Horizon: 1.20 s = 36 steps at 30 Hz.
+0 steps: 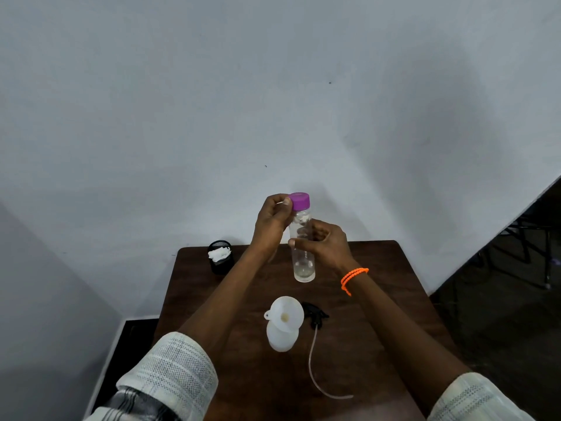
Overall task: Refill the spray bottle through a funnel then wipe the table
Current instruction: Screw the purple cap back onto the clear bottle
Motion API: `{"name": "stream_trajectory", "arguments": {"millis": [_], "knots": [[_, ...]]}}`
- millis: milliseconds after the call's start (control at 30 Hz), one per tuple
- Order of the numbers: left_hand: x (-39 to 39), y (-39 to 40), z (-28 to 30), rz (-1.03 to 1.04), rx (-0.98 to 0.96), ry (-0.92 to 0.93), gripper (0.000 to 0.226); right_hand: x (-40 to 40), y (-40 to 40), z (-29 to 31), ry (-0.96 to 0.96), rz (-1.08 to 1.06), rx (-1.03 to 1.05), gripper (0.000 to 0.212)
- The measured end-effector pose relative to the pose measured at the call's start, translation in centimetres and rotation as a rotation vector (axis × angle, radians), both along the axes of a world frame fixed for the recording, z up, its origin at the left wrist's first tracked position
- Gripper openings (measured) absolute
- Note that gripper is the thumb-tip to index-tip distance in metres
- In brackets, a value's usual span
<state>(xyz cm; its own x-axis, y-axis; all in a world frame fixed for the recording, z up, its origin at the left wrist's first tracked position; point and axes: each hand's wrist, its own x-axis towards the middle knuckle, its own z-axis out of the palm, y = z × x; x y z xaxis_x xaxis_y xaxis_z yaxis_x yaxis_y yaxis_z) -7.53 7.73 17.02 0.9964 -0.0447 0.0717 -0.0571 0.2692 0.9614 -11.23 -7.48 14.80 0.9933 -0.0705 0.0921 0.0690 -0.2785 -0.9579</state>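
Purple cap (299,201) pinched by the left hand (271,219); the right hand (323,244) grips the clear bottle (302,250) upright above the brown table (379,299). Print on its side is too small to read. Nearer me, a white funnel (287,312) sits in the spray bottle (280,338), sprayer head (315,314) just beside.

Purple cap (299,201), orange bracelet (353,278), white funnel (285,312), brown table (379,299)

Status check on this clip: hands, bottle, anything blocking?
Left hand on purple cap; right hand grips clear bottle, held above the table. Funnel seated in spray bottle; sprayer head lying beside it. Nothing blocking.
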Motion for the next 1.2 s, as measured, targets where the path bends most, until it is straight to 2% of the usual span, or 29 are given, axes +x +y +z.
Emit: {"name": "stream_trajectory", "arguments": {"millis": [233,367,600,767,967,1100,1200], "knots": [[0.2,0.3,-0.2,-0.057,-0.019,-0.027,0.024,-0.1,0.0,0.2,0.001,0.017,0.014,0.042],[0.1,0.7,-0.4,-0.082,0.006,-0.041,0.029,0.1,-0.2,0.4,0.04,0.067,0.052,0.044],[0.0,1.0,-0.7,-0.065,-0.029,-0.022,0.035,0.5,-0.5,0.2,0.066,0.127,0.046,0.037],[0.6,1.7,-1.2,-0.085,-0.04,0.011,0.043,0.8,-0.6,0.2,0.104,0.156,0.088,0.043],[0.7,2.5,-1.2,-0.159,-0.024,-0.019,0.047,1.3,-0.6,-0.6,0.089,0.178,0.072,0.036],[1.0,2.7,-2.1,-0.16,0.112,-0.045,0.033,2.6,-0.1,-1.4,0.07,0.113,-0.07,0.041],[1.6,3.1,-3.8,-0.146,0.192,-0.024,0.032,3.9,0.3,-2.6,0.11,0.061,-0.21,0.039]]}}
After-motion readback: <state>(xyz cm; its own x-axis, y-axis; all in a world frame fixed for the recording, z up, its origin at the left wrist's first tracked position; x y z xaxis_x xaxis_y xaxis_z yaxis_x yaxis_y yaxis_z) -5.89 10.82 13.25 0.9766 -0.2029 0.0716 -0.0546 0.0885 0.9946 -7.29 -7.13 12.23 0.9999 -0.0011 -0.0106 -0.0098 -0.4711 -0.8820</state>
